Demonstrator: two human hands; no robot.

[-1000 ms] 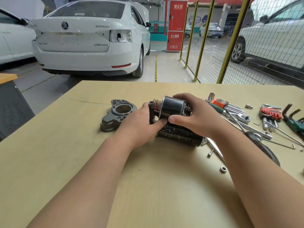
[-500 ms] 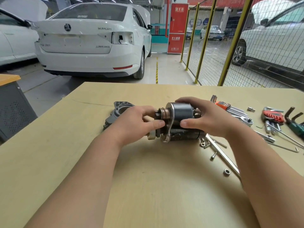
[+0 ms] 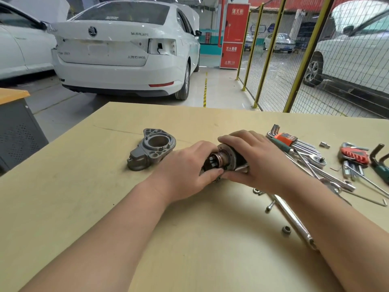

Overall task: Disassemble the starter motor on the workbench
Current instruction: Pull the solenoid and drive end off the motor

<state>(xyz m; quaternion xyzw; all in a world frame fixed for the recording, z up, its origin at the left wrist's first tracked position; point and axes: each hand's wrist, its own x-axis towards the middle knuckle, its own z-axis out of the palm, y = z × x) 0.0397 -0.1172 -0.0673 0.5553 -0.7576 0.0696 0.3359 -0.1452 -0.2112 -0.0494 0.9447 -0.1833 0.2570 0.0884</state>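
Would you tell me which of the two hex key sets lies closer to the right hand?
The hex key set in the orange holder; it lies just beyond the right hand, while the red-holder set sits farther right.

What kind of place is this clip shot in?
Likely a car repair workshop: a white sedan with a tail light missing stands behind the workbench, a yellow mesh fence lines the floor, and hex keys lie near the starter motor.

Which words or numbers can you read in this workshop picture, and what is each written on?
"消火栓": top of the red cabinet.
"119": foot of that cabinet; characters before it blurred.
"SUPERB": boot lid of the white car, faint.
Cabinet's middle label and the other boot badges: too blurred to read.
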